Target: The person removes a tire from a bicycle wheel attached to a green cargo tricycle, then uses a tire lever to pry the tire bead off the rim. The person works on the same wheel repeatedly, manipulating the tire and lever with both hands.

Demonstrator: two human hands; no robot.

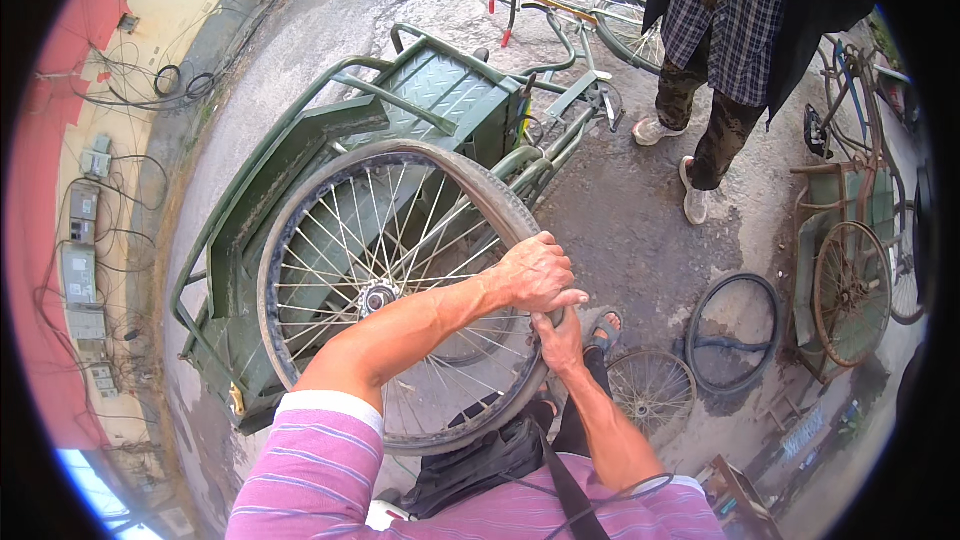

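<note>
A spoked wheel [378, 297] with a dark tire [480, 185] lies raised over a green tricycle cart [445, 90] that rests tipped on the pavement. The tire bulges away from the rim at the upper right. My left hand [535, 272] is closed around the tire on the wheel's right side, with my forearm crossing the spokes. Just below it, my right hand [560, 338] also grips the tire, its thumb raised beside the left hand's fingers.
A person [710, 110] stands at the upper right, near a lying bicycle frame [570, 50]. At right are a loose tire [732, 380], a bare wheel [650, 410] and a rusty tricycle [850, 290]. A wall with meter boxes and cables [80, 270] runs along the left.
</note>
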